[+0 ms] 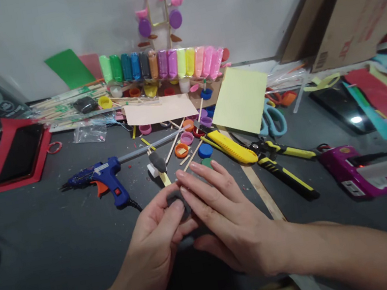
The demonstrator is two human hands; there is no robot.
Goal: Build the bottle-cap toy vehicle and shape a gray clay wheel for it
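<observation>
"Where's the clay?"

"The dark gray clay lump [179,205] is just below the center of the frame, between the 2 hands, above the tabletop [94,242]."

"How is each grip?"

"The left hand [155,227] pinches the lump, thumb pressed on top and fingers behind it. The right hand [224,214] has its fingers stretched out side by side, clasped around nothing that I can see, their edge lying against the lump's right side. Its palm is hidden, so I can't tell what touches there."

"What's nearest?"

"Just above the fingertips, a smaller gray clay piece [158,161] with thin sticks at its top. Right of that, an orange ring lid [181,150] and a blue cap [205,151]."

"And farther out?"

"Left of center, a blue glue gun [109,177] points left, a translucent glue stick [152,145] reaching right from its back. Right of center, a yellow utility knife [233,146] lies beside pliers [286,163] with spread black-and-yellow handles. At upper center, a row of colored clay packs [164,64] stands below a frame bearing 2 purple discs [175,19]."
</observation>
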